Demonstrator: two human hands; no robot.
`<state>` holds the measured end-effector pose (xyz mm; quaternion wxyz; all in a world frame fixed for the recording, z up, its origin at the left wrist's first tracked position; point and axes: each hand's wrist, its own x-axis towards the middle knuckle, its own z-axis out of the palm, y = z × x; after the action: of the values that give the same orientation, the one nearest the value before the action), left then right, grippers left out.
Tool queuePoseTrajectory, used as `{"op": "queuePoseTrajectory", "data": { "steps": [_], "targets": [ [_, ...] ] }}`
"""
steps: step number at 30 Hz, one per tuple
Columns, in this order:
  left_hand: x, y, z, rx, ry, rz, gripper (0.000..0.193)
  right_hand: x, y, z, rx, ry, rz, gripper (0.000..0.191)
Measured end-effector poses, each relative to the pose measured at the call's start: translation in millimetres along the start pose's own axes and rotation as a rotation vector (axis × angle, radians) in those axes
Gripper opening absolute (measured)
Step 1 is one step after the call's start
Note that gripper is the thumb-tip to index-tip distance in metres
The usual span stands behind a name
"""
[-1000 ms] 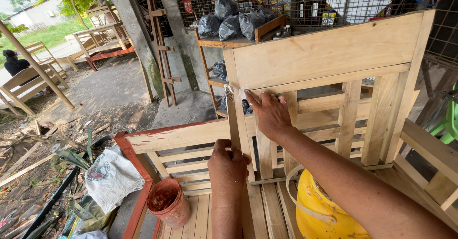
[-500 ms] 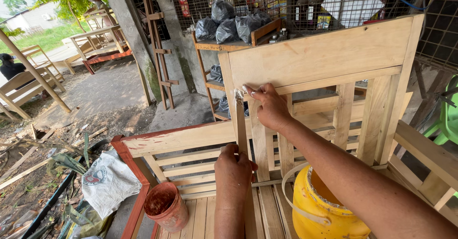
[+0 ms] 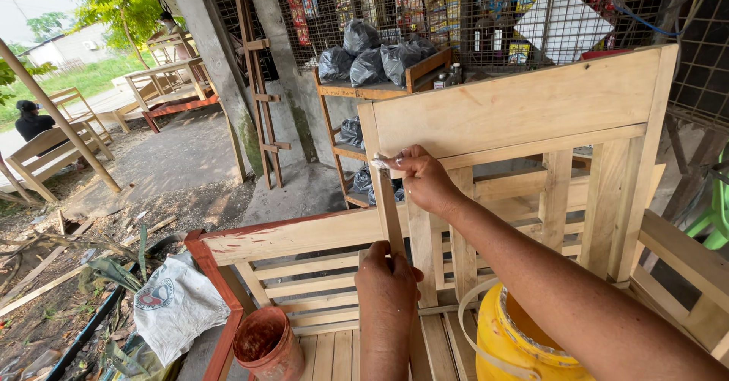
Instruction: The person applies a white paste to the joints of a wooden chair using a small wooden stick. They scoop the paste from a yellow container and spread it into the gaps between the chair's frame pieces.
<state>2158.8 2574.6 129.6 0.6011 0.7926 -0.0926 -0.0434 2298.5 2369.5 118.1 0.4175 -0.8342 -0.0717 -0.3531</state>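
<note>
One head-worn camera, close above the work.
It looks forward and down over both forearms at a wooden chair frame [image 3: 516, 115] near 12 o'clock; yard at 10 o'clock.

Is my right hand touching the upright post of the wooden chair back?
Touching. The head view shows the right hand pressed against the upright post, fingers closed at its upper part, while the left hand grips it lower down.

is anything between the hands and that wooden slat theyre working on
Nothing visible does. The right hand already pinches the top end of the upright wooden slat against the chair back, and the left hand grips its lower end. The yellow bucket sits off to the side.
</note>
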Motion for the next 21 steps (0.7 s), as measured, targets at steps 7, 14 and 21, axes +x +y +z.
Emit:
{"op": "queuePoseTrajectory", "data": {
  "steps": [7,14,21],
  "targets": [
    [5,2,-7,-0.006,0.004,-0.014,0.028,30,-37,-10,-0.45,0.24,-0.257,0.064],
    [3,10,-14,0.024,0.024,-0.04,0.026,41,-79,-30,-0.695,0.168,-0.192,0.069],
    [-1,12,-8,0.037,0.053,-0.019,0.025,46,-90,-29,-0.77,0.125,-0.146,0.071]
  ]
}}
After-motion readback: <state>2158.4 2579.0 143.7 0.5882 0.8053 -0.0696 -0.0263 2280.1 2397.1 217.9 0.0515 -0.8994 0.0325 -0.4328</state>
